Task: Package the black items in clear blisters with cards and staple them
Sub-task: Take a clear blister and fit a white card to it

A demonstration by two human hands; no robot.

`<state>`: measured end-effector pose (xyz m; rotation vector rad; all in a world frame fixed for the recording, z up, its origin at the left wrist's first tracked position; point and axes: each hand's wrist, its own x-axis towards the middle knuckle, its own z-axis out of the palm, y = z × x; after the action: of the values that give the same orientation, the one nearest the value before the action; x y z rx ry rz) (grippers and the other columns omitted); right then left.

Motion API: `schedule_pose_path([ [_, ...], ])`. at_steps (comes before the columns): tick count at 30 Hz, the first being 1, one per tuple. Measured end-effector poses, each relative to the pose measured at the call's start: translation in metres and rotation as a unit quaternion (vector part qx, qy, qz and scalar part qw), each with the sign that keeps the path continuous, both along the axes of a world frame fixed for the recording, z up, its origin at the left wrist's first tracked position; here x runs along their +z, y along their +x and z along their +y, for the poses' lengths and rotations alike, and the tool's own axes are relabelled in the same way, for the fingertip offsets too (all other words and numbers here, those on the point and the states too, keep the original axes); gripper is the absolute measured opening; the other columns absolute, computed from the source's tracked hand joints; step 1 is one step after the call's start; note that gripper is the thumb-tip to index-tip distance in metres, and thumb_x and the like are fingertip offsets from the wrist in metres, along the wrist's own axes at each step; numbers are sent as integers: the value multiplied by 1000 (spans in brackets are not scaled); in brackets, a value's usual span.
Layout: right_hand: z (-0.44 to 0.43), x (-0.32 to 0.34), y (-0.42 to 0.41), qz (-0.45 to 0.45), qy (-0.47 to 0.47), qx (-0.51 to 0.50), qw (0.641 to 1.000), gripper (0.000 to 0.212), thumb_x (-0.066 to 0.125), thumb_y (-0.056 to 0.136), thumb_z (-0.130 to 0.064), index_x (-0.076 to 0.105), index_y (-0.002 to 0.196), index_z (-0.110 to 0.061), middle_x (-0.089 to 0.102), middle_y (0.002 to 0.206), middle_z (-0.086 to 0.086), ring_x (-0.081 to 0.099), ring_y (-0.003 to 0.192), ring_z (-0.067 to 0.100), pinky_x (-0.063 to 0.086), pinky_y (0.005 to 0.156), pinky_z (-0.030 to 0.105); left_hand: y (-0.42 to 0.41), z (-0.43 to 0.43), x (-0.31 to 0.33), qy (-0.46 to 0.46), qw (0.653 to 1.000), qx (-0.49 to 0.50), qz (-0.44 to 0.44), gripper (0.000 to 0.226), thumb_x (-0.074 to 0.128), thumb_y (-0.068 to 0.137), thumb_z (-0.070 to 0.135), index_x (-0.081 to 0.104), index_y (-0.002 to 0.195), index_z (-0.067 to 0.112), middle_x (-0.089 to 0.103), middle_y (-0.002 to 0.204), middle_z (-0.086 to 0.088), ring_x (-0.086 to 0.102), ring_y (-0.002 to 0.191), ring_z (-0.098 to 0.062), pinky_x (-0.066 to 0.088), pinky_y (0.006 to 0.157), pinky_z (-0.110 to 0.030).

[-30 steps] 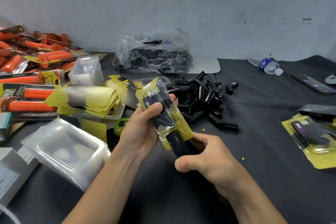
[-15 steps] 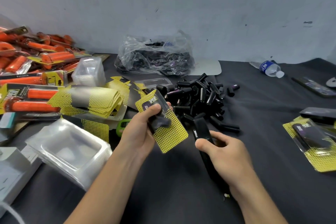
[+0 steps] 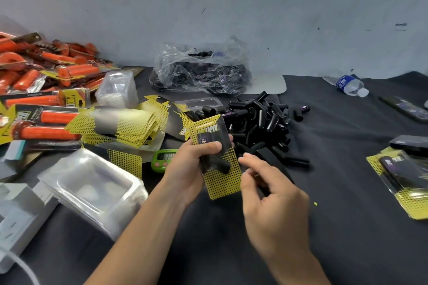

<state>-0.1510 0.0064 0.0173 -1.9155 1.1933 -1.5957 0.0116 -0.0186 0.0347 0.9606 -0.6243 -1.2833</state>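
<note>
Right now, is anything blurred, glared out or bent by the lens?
Head view: the right hand is motion-smeared; the left hand and its yellow dotted blister pack are sharp, print readable; sheen whitens the stack of clear plastic trays; the wide lens seems to bow the far edge of the dark table.

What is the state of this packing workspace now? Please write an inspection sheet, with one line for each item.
Surface: black-covered table, crowded on its left side.
Job's things: black grips in a loose pile; yellow cards and clear blisters stacked at left; finished pack at right.
Clutter: orange grip packs, plastic bag, water bottle lying down, small green device.
Grippers: left hand grips a carded blister pack; right hand beside it, fingers loosely curled, nothing plainly held.
Cables: white cable at the lower left corner.
Surroundings: pale scuffed wall behind.
</note>
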Motion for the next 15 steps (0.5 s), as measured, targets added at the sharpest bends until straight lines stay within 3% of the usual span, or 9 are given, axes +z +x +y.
schedule_pose_path([
  [2, -1, -4, 5, 38, 96, 28, 994, 48, 73, 90, -13, 67, 134, -31, 68, 123, -17, 62, 111, -3, 50, 98, 21, 2, 1, -2, -15, 1000, -24, 8, 47, 66, 76, -2, 66, 123, -2, 72, 120, -22, 72, 105, -34, 59, 90, -50],
  [4, -4, -4, 6, 60, 172, 55, 982, 61, 71, 92, -18, 53, 147, -36, 64, 130, -23, 56, 120, -8, 44, 105, 16, 6, 2, -3, -28, 998, -54, 13, 52, 67, 76, -4, 64, 128, -4, 70, 125, -23, 71, 109, -35, 59, 90, -51],
  [6, -8, -6, 7, 34, 227, 94, 969, 60, 71, 91, -15, 53, 144, -38, 71, 119, -26, 63, 107, -12, 50, 95, 13, 6, 2, -2, -31, 996, -86, 11, 58, 66, 76, 2, 61, 133, -6, 69, 127, -22, 70, 111, -33, 58, 92, -50],
  [9, -12, -11, 9, -12, 312, 159, 937, 46, 63, 89, 2, 65, 119, -34, 78, 90, -11, 76, 71, 11, 63, 67, 32, 3, 1, -1, -25, 997, -74, 22, 54, 70, 79, 17, 67, 128, -4, 71, 122, -21, 72, 106, -30, 60, 83, -41],
  [12, -17, -15, 8, -9, 336, 180, 924, 36, 63, 90, 4, 67, 103, -30, 78, 80, -4, 71, 54, 17, 55, 53, 26, 4, -1, 0, -2, 999, 11, 36, 31, 65, 88, 37, 82, 100, 14, 77, 102, -12, 75, 89, -24, 62, 69, -34],
  [15, -20, -17, 6, -38, 362, 209, 908, 37, 62, 87, 8, 71, 103, -24, 78, 79, 2, 65, 49, 19, 50, 48, 28, 8, -4, -2, 34, 996, 74, 38, 20, 66, 95, 28, 82, 90, 17, 77, 93, -11, 76, 78, -24, 62, 63, -33],
])
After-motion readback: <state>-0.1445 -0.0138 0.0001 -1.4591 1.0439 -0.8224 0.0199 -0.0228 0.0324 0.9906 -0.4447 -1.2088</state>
